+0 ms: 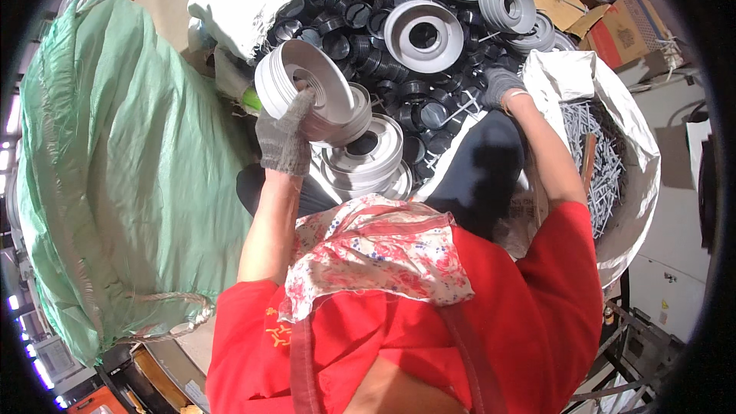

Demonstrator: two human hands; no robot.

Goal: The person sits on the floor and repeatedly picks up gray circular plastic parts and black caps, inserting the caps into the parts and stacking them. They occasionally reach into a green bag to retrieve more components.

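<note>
My left hand (284,138), in a grey knit glove, grips a light-grey threaded plastic fitting (272,80) by its inner rim, the thumb inside the wide opening. Close under it, a stack of similar grey flanged fittings (366,149) rests between my knees. My right hand (500,86), also gloved, reaches down into a heap of black plastic threaded caps (383,65). Its fingers are curled; the fingertips, and anything in them, are hard to see. Another grey fitting (399,46) lies on the heap, with its round opening facing up.
More grey fittings (506,6) lie at the far right of the heap. A white woven sack (640,161) of thin grey plastic pieces (594,169) stands at my right. A big green sack (138,161) fills the left side. Cardboard boxes (625,31) sit at the back right.
</note>
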